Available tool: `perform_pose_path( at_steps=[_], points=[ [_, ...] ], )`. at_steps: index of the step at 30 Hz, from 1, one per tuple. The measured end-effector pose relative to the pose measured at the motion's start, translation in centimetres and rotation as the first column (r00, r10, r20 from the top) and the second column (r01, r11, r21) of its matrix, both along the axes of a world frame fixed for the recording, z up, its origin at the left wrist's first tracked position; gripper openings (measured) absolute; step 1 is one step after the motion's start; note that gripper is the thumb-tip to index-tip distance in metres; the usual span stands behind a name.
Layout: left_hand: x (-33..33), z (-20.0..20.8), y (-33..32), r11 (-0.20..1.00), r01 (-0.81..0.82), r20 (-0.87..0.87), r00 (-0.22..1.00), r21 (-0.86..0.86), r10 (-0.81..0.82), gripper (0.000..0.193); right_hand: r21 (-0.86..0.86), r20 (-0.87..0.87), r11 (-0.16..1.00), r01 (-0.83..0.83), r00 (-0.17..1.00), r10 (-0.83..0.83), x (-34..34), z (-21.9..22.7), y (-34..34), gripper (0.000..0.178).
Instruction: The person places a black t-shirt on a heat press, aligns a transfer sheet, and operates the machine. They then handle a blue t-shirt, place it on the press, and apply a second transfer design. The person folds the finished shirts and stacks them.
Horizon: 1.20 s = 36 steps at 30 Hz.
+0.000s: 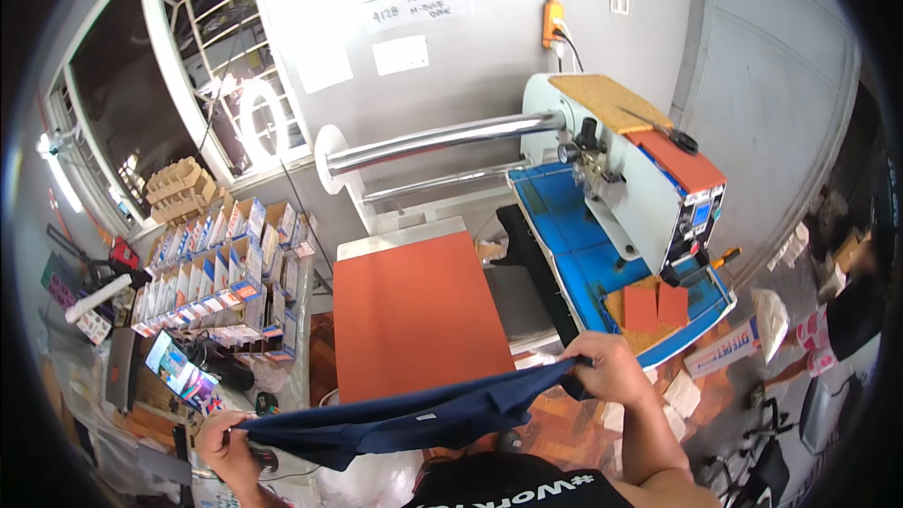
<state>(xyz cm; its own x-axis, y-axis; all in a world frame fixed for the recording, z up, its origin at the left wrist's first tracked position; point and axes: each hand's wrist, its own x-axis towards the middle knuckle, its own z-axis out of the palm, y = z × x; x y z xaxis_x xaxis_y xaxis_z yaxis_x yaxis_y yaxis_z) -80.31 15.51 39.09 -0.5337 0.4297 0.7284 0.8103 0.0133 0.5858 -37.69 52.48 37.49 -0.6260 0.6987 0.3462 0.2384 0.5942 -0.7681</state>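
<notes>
A navy blue shirt (404,425) hangs stretched between my two hands, in front of my body, its upper edge pulled into a nearly straight line. A small pale label shows near its middle. My left hand (226,444) is closed on the shirt's left end. At the opposite end, my right hand (607,369) grips the cloth, held a little higher. Just beyond the shirt lies the flat red-brown pad (414,310) of a heat press. The pad's near edge is partly hidden by the cloth.
The press's control unit (691,212) stands right on a blue base (574,226), with scissors (682,138) on top. Cardboard bins (207,273) and a lit screen (179,369) are on the left. A person (828,325) is at far right, near a dark chair (832,414).
</notes>
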Motion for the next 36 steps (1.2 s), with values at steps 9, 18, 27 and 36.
perform_pose_path(
  at_steps=[9,18,27,36],
  points=[
    [-2.6,-0.1,-1.2,0.965,0.010,0.169,0.985,-0.263,0.036,0.018,0.055,-0.020,0.998,-0.037,0.999,0.038,0.2,-0.1,-0.1,0.031],
    [-7.0,-3.4,-1.9,0.941,0.101,0.295,0.955,-0.323,-0.001,0.017,-0.059,-0.046,0.969,0.241,0.969,-0.244,-2.5,-2.4,-2.3,0.018],
    [-8.6,-7.5,-4.0,0.888,0.459,0.716,0.629,-0.029,-0.302,0.010,-0.474,0.100,0.859,0.192,0.981,-0.164,-0.2,-0.9,-4.2,0.020],
    [-13.6,-1.8,3.9,0.991,0.113,0.024,0.994,-0.078,-0.111,0.012,0.125,-0.002,0.970,0.206,0.978,-0.208,-4.9,7.0,1.8,0.006]
  ],
)
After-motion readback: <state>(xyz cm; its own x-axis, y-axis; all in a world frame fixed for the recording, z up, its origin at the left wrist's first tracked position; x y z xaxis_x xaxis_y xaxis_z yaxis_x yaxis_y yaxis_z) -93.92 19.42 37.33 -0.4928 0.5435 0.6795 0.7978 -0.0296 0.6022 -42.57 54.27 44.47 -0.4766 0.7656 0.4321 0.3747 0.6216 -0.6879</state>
